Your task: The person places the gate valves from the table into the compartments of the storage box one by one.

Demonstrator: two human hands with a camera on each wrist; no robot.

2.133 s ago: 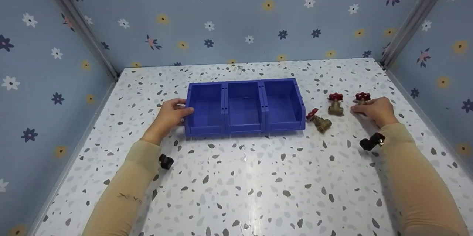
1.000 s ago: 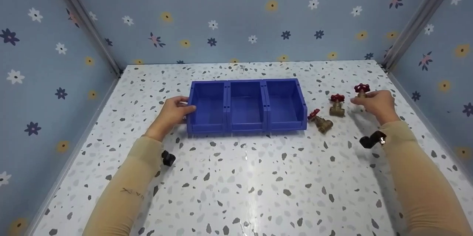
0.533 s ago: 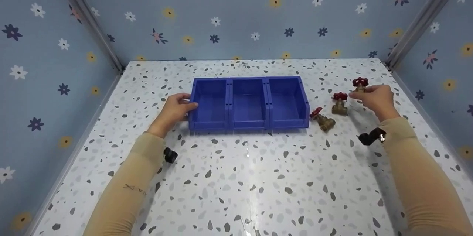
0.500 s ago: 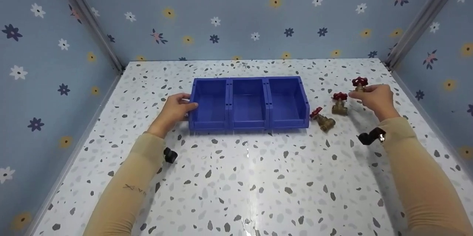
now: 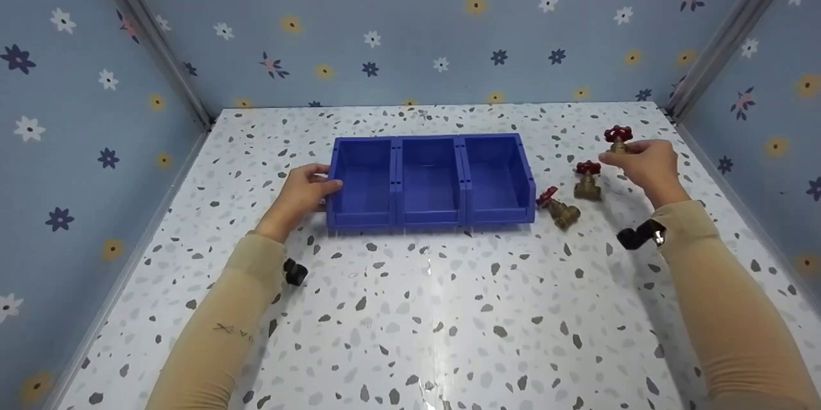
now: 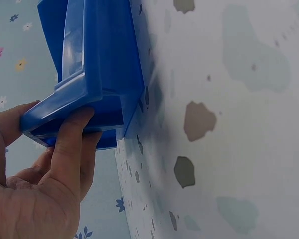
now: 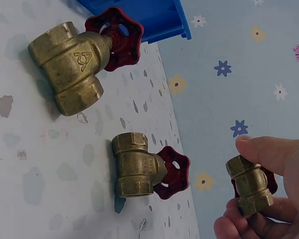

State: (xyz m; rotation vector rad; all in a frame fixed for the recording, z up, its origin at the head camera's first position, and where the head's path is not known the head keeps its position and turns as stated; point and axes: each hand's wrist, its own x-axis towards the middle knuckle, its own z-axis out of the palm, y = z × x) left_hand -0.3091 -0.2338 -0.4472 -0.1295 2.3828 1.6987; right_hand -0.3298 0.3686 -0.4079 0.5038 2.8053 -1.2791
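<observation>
My left hand grips the left wall of a blue three-compartment bin, thumb on the rim and fingers against the outer side, as the left wrist view shows. At the right, my right hand pinches a brass gate valve with a red handwheel, held upright above the table. Below and left of it, a second brass valve stands with its red wheel up. Closer to the bin, a third valve lies tilted, its wheel near the bin's right wall.
The white speckled table runs back to a blue flowered wall, with similar panels at left and right. A black camera mount sticks out from the right wrist, another mount from the left.
My right hand has lifted the held valve off the table and brought it slightly left, toward the standing valve. The left hand keeps its grip on the bin.
</observation>
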